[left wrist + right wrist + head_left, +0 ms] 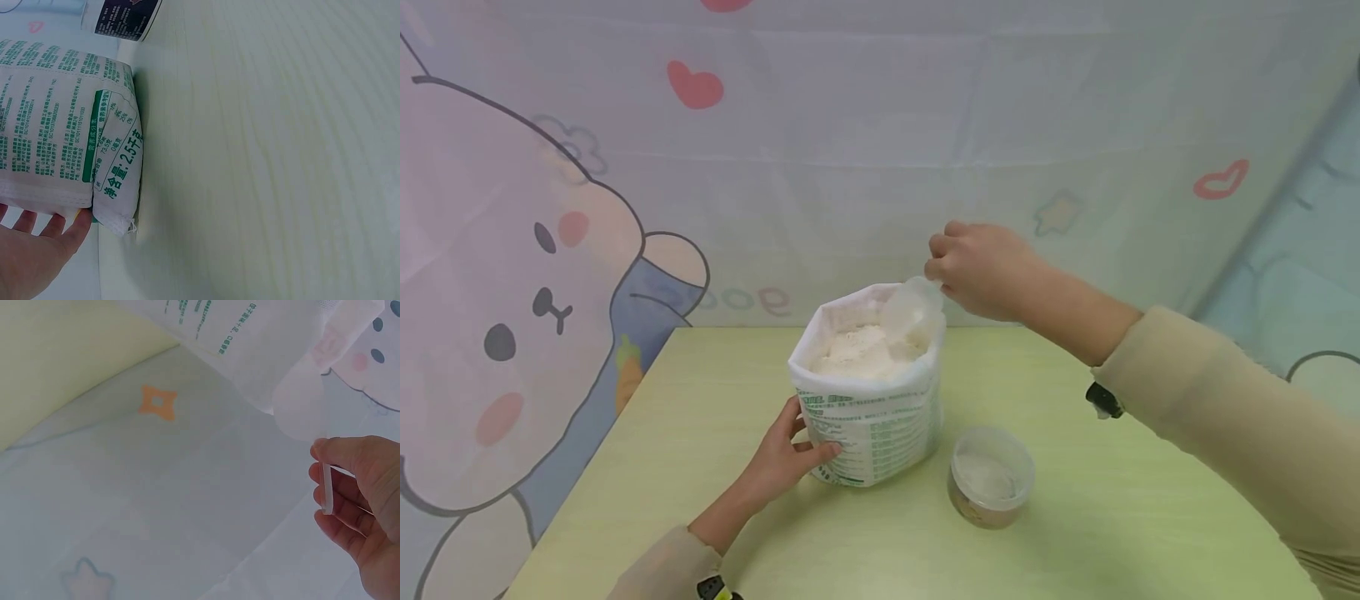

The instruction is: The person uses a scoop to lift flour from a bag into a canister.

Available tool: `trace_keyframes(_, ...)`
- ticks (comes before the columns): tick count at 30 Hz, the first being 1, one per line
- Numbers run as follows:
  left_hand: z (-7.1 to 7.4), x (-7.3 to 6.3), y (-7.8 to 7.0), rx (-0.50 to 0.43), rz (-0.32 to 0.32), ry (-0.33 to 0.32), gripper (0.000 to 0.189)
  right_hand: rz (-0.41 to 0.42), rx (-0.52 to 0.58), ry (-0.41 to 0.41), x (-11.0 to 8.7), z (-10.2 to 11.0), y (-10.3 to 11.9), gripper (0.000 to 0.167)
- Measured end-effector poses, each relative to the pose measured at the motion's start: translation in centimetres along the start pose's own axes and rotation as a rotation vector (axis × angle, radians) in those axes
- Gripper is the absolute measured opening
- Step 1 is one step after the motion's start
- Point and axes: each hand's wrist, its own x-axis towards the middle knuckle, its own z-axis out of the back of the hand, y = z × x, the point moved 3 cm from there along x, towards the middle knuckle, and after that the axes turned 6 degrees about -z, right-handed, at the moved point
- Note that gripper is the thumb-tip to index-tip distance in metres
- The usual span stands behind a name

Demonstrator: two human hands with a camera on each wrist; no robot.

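A translucent scoop [913, 308] is at the centre of the head view, tilted over the inside right edge of an upright, open bag [880, 425]. Pale powder [857, 346] fills much of the bag; whether the scoop touches it cannot be told. The right hand [988, 271] has its grip clamped on the scoop. The left hand [786, 458] lies against the bag's lower left side, thumb apart from the fingers.

Just right of the bag, below centre, stands a clear tub [988, 512] with pale contents. The bag's wall hides part of the counter [722, 392] behind it. A printed cloth [850, 108] fills the upper frame, with a cartoon bear [475, 250] at left.

The right hand covers the scoop's handle in the head view; the right wrist view shows the handle [326, 490] between thumb and fingers. Only the left wrist view makes "2.5" legible on the bag, and shows the tub's dark label [128, 19] at upper left.
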Motion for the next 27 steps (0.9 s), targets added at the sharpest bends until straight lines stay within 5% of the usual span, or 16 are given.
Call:
trace_keyframes(19,-0.2,0.1,0.2,-0.006,0.001,-0.008,0.072,-0.013,0.088,0.033,0.7,-2.7,1.3,0.012)
trace_keyframes(27,-0.2,0.0,0.3,-0.014,0.008,-0.016,0.073,-0.023,0.174,-0.020,0.7,-3.8,1.6,0.015)
